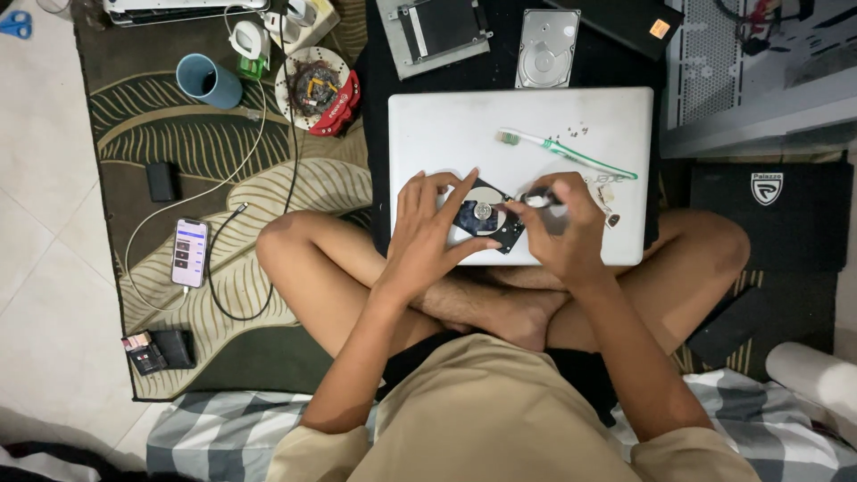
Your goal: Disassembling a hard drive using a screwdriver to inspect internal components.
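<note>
Hands meet over a small open disk drive (483, 217) that lies on the shut lid of a white laptop (446, 134). The laptop rests on the person's crossed legs and serves as the surface. The left hand (432, 228) is spread over the drive's left side, fingers pressing it down, grip wrapped loosely on the drive. The right hand (564, 230) pinches a thin silver tool (538, 201), grip closed on it, with the tip near the shiny round plate in the middle of the drive.

A toothbrush (571, 153) lies on the lid just above the hands. Some tiny dark bits (571, 132) sit near it. They look like screws, but they are too small to be sure.

Here is what could go wrong. The tool tip could slip and scratch the shiny plate, because the plate is bare and the tip is right by it. The laptop could tip, because legs are a wobbly place to work. Then the tiny bits could roll off onto the rug (223, 152) and hide in its leaf pattern. Fingers could leave smudges on the plate. The left hand could let the drive slide if it presses too lightly.

A blue cup (208, 80) and a phone (189, 253) sit well apart on the rug.
</note>
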